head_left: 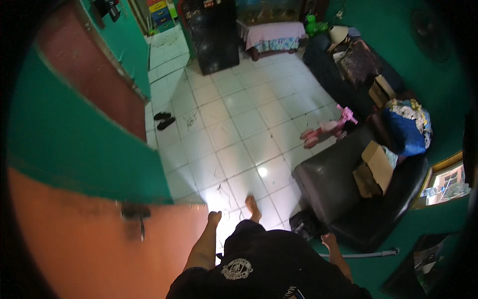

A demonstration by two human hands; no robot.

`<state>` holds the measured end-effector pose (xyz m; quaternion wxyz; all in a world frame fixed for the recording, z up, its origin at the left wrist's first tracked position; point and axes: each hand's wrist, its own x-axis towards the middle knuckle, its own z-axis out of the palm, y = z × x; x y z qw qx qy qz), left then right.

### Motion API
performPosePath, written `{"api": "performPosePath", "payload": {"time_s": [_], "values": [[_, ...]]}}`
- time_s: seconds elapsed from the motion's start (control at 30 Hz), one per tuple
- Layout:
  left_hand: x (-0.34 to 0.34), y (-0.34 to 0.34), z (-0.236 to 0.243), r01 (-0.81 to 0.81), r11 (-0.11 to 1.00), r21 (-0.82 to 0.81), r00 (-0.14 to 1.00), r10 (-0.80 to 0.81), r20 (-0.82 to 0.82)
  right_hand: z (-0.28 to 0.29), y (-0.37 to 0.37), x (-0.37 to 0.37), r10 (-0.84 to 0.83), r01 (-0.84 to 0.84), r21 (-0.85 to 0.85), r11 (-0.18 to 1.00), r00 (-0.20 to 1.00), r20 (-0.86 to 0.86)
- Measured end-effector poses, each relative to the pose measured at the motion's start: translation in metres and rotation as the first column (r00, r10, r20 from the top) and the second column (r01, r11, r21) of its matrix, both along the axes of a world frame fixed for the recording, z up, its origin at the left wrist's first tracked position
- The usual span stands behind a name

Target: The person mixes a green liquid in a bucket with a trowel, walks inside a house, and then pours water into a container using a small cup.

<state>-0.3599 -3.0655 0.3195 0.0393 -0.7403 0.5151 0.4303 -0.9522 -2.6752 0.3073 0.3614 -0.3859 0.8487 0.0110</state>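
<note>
My left hand (214, 217) hangs low beside the edge of the orange door (124, 244). Its fingers look curled in, and I see nothing in them. My right hand (327, 240) is lowered near the black sofa (323, 184). Loosely bent and a little apart, its fingers show no object between them. Close to that forearm lies a long pale pole (368, 254). A dark bag (303, 225) rests on the floor between my body and the sofa. One bare foot (253, 208) stands forward on the white tiles.
A pink ride-on toy (328, 130) stands by the sofa, which bears an open cardboard box (377, 169). Dark shoes (164, 121) lie near the left doorway. Ahead are a black cabinet (214, 37) and a cloth-covered stand (274, 35). A second dark sofa (323, 70) lines the right wall.
</note>
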Motion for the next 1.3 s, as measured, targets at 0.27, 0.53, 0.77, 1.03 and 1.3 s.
{"api": "performPosePath", "payload": {"time_s": [0.27, 0.53, 0.77, 1.03, 1.3], "values": [[0.024, -0.187, 0.004, -0.048, 0.992, -0.114, 0.999, 0.047, -0.010, 0.059, -0.200, -0.001, -0.005, -0.026, -0.136, 0.990, 0.975, -0.222], [0.024, -0.267, 0.002, -0.262, 0.921, -0.288, 0.964, 0.232, -0.132, 0.061, -0.398, -0.001, -0.024, 0.017, -0.065, 0.998, 0.994, -0.106], [0.094, -0.219, 0.010, 0.717, 0.581, -0.385, 0.695, -0.556, 0.456, -0.010, -0.603, -0.039, 0.019, -0.022, -0.117, 0.993, 0.999, -0.028], [0.101, -0.354, 0.071, 0.511, 0.851, 0.120, 0.761, -0.514, 0.396, 0.013, -0.879, -0.012, 0.166, -0.153, -0.233, 0.960, 0.985, 0.037], [0.062, -0.566, 0.046, -0.513, 0.844, -0.158, 0.858, 0.504, -0.096, 0.091, -1.044, 0.020, 0.143, -0.069, -0.269, 0.961, 0.954, 0.264]]}}
